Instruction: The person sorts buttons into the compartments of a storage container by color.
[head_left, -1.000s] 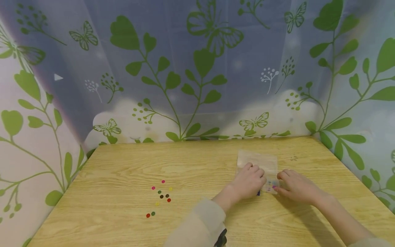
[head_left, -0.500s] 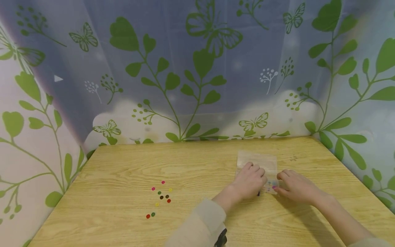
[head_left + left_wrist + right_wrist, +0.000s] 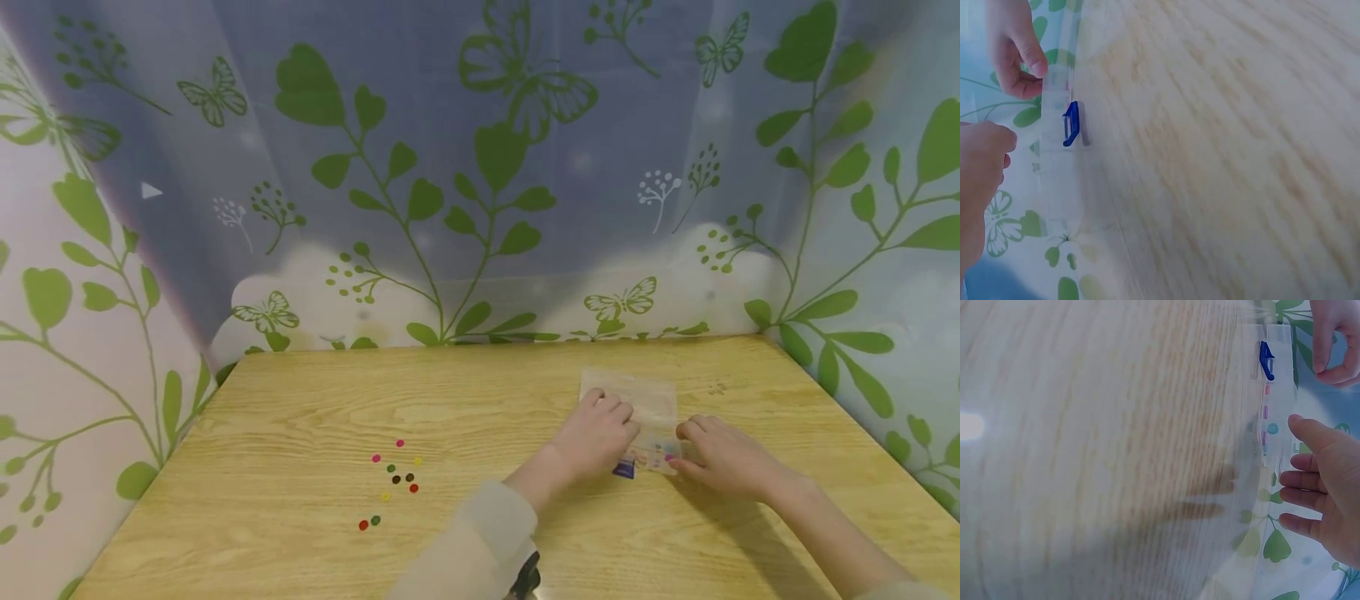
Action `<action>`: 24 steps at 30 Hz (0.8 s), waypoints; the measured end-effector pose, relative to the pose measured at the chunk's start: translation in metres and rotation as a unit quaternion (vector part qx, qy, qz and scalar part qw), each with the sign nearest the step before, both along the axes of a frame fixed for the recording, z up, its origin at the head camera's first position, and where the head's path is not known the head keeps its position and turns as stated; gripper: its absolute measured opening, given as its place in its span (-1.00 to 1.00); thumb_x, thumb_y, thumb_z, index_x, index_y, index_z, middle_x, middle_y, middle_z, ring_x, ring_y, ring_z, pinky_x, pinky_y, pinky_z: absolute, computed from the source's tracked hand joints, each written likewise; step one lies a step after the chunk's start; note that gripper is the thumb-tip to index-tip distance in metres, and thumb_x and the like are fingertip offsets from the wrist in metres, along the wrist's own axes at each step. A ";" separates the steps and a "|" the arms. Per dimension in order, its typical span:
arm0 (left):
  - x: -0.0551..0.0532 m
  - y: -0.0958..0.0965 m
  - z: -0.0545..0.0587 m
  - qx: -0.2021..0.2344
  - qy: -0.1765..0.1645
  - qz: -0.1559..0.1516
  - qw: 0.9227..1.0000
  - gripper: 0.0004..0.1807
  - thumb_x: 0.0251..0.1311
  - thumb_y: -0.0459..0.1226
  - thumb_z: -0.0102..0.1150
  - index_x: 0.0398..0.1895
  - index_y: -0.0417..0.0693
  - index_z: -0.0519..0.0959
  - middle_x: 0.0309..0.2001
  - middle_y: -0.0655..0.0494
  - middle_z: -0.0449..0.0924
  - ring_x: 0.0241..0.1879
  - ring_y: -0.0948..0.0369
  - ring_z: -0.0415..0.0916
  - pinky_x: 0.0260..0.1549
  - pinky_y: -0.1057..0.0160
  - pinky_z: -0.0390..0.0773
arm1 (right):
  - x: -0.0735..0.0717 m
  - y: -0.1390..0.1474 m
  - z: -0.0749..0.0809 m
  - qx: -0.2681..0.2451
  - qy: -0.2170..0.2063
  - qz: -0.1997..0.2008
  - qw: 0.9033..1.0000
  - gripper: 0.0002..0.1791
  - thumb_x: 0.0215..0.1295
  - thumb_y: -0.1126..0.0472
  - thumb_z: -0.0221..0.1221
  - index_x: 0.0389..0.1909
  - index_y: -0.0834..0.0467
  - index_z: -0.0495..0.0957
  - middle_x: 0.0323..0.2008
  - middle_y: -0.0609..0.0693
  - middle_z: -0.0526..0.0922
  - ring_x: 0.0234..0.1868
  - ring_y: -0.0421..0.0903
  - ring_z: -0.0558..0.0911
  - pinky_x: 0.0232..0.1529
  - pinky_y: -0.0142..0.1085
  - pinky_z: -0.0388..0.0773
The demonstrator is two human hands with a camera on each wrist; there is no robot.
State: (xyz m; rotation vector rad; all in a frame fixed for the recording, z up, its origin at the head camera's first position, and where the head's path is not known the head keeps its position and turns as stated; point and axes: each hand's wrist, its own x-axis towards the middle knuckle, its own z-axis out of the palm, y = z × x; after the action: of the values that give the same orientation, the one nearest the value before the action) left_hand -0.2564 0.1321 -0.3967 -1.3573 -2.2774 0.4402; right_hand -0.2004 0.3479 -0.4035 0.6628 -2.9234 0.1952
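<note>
A clear plastic box [image 3: 656, 400] lies on the right half of the table, small coloured pieces [image 3: 656, 457] showing at its near right end. On its front is a blue latch [image 3: 624, 469], seen also as a blue latch [image 3: 1266, 360] in the right wrist view. My left hand [image 3: 596, 433] is over the box's left part, fingers curled. Whether anything is between its fingertips is hidden. My right hand [image 3: 723, 454] lies against the box's right end. In the right wrist view, the right hand [image 3: 1329, 481] has fairly straight fingers, with the thumb at the box's edge.
Several small round pieces [image 3: 397, 479] in red, pink, green, yellow and dark colours are scattered on the wooden table [image 3: 300, 400] at left. A few tiny pale marks or pieces [image 3: 717, 386] lie right of the box. A patterned cloth [image 3: 420, 275] encloses the table.
My left hand has shifted slightly left, so more of the blue latch and the coloured pieces in the box shows. The right hand stays at the box's end. The head view has shifted a little.
</note>
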 end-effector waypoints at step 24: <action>-0.022 -0.072 0.013 0.080 -0.051 0.060 0.994 -0.79 0.29 -0.09 -0.01 -0.12 0.11 0.54 -0.08 0.24 0.48 -0.01 0.24 0.36 0.12 0.20 0.22 | 0.002 -0.004 0.001 0.000 0.003 -0.003 1.000 -0.63 0.12 0.07 0.27 -0.23 0.29 0.48 -0.31 0.04 0.52 -0.29 0.04 0.55 -0.28 -0.10 0.51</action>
State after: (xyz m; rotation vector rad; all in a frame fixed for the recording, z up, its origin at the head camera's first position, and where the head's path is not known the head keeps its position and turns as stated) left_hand -0.2785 0.0600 -0.3833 -1.1934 -2.4284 0.2251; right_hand -0.1985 0.3439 -0.4025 0.6544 -2.9190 0.1936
